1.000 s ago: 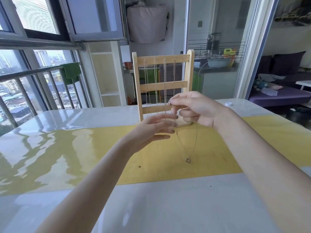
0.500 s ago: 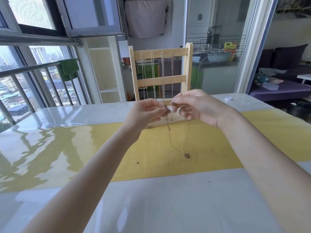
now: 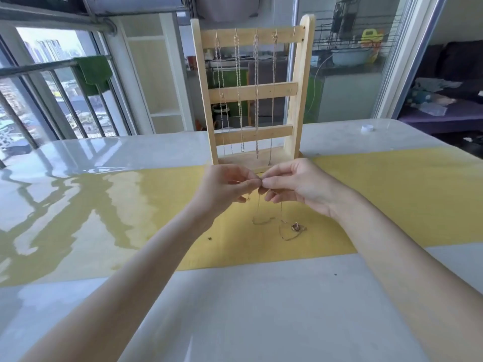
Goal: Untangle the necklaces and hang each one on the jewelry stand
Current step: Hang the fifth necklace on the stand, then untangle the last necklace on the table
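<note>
Both hands met just in front of the wooden jewelry stand (image 3: 252, 87): the left hand (image 3: 227, 189) and the right hand (image 3: 295, 185) each pinched the thin gold necklace (image 3: 283, 223) at its upper ends, fingertips touching. Its chain drooped onto the yellow table runner (image 3: 392, 199), where the small pendant (image 3: 296, 227) lay. Four chains (image 3: 256, 90) already hung from the stand's top rail; its rightmost hook looked free. This appeared to be the last necklace left to hang.
</note>
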{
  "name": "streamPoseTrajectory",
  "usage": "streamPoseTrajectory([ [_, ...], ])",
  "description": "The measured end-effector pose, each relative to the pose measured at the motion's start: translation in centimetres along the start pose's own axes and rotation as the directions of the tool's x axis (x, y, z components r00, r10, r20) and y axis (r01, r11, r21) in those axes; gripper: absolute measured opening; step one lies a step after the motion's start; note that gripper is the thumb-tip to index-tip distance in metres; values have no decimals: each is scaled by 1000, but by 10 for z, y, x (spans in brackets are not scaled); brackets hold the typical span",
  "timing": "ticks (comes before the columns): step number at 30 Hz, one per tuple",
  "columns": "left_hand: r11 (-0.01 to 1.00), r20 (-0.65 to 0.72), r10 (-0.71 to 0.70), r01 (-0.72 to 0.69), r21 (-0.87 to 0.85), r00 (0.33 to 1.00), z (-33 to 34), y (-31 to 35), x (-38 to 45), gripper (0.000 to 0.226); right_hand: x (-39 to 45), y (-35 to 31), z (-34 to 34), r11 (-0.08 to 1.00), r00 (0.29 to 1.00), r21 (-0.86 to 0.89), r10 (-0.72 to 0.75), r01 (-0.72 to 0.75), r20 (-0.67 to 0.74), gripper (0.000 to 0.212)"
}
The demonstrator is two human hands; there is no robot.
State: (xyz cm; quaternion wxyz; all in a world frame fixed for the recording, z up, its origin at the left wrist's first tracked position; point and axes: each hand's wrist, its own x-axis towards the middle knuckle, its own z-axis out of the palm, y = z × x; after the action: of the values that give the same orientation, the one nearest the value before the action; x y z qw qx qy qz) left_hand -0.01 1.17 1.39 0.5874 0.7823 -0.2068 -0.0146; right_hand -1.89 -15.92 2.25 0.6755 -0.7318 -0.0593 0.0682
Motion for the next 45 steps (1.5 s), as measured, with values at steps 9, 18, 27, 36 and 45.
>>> streamPoseTrajectory([
  [9,991,231,-126,131,-8,965,-7,-16,4,15,14,23,-11,989,973,101,85,-109,215,10],
  [18,976,133,-152,170,-139,979,-8,-20,4,19,18,33,-10,994,980,26,100,-106,171,21],
  [27,909,184,-224,273,-316,957,-8,-18,3,15,22,32,-11,985,998,170,-26,16,56,14],
  [36,966,27,-174,176,-189,984,0,-24,5,5,27,45,0,995,995,80,-67,61,74,10],
  [45,938,127,-256,278,-206,958,-5,-19,5,10,23,44,-1,993,990,80,-96,88,107,6],
])
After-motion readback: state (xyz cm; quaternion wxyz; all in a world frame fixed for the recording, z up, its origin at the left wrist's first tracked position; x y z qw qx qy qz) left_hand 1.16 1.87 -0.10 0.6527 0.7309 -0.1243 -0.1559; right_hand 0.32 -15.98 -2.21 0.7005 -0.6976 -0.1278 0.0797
